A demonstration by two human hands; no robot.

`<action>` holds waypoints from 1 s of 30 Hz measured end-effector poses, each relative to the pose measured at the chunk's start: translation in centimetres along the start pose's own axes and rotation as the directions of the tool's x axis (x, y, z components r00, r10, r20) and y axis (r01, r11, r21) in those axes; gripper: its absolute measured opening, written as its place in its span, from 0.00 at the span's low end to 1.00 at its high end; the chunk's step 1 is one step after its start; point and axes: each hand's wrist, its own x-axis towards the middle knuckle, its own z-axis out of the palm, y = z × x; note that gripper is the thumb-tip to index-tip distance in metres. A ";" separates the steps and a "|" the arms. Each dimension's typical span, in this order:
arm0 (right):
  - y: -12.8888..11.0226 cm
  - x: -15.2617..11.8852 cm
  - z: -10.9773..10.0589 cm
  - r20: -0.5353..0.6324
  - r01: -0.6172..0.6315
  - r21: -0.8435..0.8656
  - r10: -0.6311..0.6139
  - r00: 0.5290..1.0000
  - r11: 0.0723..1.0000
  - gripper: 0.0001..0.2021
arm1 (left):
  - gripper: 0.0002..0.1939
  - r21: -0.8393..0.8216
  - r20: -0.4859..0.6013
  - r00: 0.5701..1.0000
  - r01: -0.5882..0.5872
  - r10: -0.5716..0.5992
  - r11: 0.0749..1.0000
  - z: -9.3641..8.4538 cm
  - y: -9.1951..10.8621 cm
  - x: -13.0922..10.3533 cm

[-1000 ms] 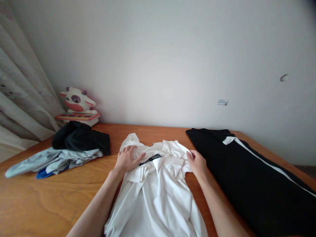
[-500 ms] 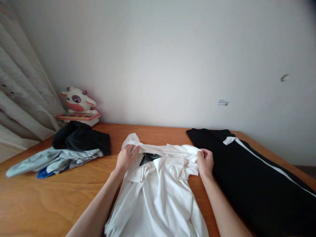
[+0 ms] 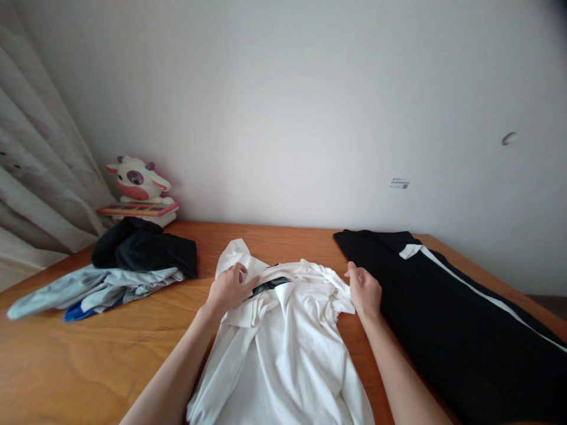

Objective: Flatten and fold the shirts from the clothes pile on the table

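A rumpled white shirt (image 3: 296, 342) lies in front of me, its gathered upper band slack and curved. Dark material (image 3: 269, 287) shows through the opening under that band. My left hand (image 3: 228, 288) rests on the upper left of the shirt, thumb and forefinger apart. At the upper right edge is my right hand (image 3: 367, 290), its fingers curled and thumb tucked in. No cloth shows at its raised fingertips, while the shirt's edge lies against or just beside the hand.
Black clothing with a white stripe (image 3: 443, 319) spreads over the right of the wooden table (image 3: 88, 366). On the left lie a black garment (image 3: 150, 251), a light grey one (image 3: 110, 283) and a blue piece (image 3: 80, 311). A cow toy keyboard (image 3: 139, 189) stands behind, near a curtain (image 3: 39, 165).
The shirt's band, stretched straight between both hands before, has sagged and come away from the right fingertips. The left fingers have parted. Both hands stay in nearly the same place.
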 end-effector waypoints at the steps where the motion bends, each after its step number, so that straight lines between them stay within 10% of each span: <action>1: 0.0 -0.1 0.2 0.065 0.002 -0.063 0.002 0.998 0.998 0.25 | 0.15 0.038 0.034 0.998 -0.051 0.049 0.998 0.1 0.0 -0.1; 7: 1.2 -0.4 1.8 0.246 0.128 -0.191 -0.079 0.966 0.973 0.18 | 0.09 0.024 0.002 0.983 -0.182 0.182 0.983 0.6 0.2 -0.1; 21: 4.4 2.0 2.2 -0.144 0.095 0.061 -0.086 0.986 0.994 0.14 | 0.07 -0.407 -0.476 0.878 -0.177 -0.043 0.896 0.0 -0.5 1.1; 30: 2.2 0.0 1.2 0.034 0.351 -0.263 -0.355 0.934 0.899 0.13 | 0.12 -0.307 -0.401 0.914 -0.064 -0.068 0.950 -0.8 -0.2 0.5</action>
